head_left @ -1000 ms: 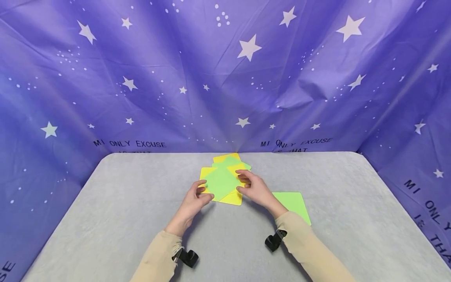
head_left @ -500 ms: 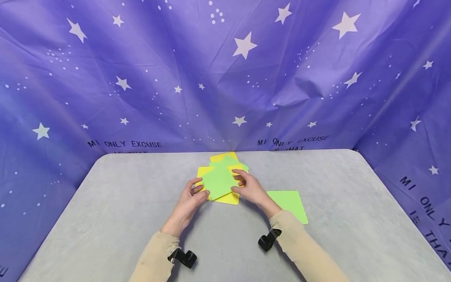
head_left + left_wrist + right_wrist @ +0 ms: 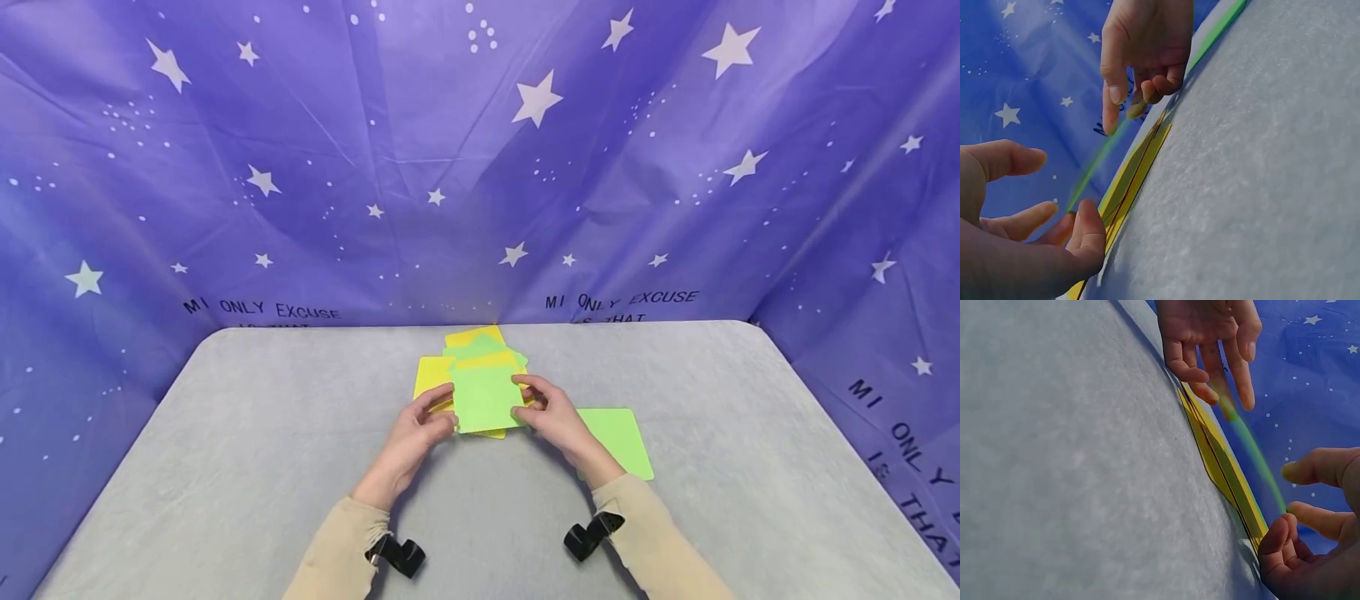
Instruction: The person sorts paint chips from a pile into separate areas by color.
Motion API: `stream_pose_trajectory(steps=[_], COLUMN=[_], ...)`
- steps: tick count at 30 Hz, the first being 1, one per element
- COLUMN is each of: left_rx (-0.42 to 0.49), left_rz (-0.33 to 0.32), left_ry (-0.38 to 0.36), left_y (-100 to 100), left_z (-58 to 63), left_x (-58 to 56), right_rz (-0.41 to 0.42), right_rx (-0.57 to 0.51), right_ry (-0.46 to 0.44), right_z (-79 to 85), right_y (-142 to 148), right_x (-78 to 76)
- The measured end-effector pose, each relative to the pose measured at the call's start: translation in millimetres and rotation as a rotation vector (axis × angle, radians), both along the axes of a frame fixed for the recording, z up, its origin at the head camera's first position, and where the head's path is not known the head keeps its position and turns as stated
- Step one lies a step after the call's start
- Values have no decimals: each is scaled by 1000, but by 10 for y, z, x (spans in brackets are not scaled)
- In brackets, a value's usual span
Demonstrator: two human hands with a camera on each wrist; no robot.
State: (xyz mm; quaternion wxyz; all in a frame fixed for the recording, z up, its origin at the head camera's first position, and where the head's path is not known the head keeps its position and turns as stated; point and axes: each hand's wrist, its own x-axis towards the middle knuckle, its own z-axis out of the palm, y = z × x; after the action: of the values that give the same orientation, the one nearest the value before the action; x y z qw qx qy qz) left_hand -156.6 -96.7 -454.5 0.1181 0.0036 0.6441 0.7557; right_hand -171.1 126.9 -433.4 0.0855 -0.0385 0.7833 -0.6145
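Note:
A green square card [image 3: 487, 400] is held between my two hands, just over a loose pile of overlapping yellow and green cards. My left hand [image 3: 415, 435] grips its left edge with thumb and fingertips. At the opposite edge, my right hand [image 3: 557, 423] pinches with thumb and fingers. Both wrist views show the held card edge-on, raised above the pile. Of the pile, a yellow card [image 3: 430, 375] shows at the left, and a green card [image 3: 516, 357] and another yellow card [image 3: 476, 335] show behind; the rest is partly covered.
A separate green square card [image 3: 621, 443] lies on the grey table [image 3: 262, 467], right of the pile and partly behind my right forearm. A purple curtain [image 3: 322, 150] with white stars hangs right behind the table's far edge and along both sides.
The green card was turned cornerwise over the pile; now it sits squared between my hands, lifted and shifted slightly right. My right hand has moved right with it.

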Motion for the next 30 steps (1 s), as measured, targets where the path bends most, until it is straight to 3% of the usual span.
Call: stream_pose_trajectory(steps=[3, 6, 13, 30], left_rx=[-24, -34, -25, -13], left_rz=[-16, -28, -32, -60], left_ry=[5, 18, 42, 53], left_y=[36, 64, 115, 270], left_z=[-1, -2, -7, 24], left_x=[15, 29, 42, 54], right_rz=[-19, -23, -61, -68], right_rx=[-21, -44, -75, -99], right_ry=[21, 29, 21, 10], right_z=[-138, -156, -122, -73], right_y=[56, 92, 160, 354], right_x=[-7, 34, 125, 253])
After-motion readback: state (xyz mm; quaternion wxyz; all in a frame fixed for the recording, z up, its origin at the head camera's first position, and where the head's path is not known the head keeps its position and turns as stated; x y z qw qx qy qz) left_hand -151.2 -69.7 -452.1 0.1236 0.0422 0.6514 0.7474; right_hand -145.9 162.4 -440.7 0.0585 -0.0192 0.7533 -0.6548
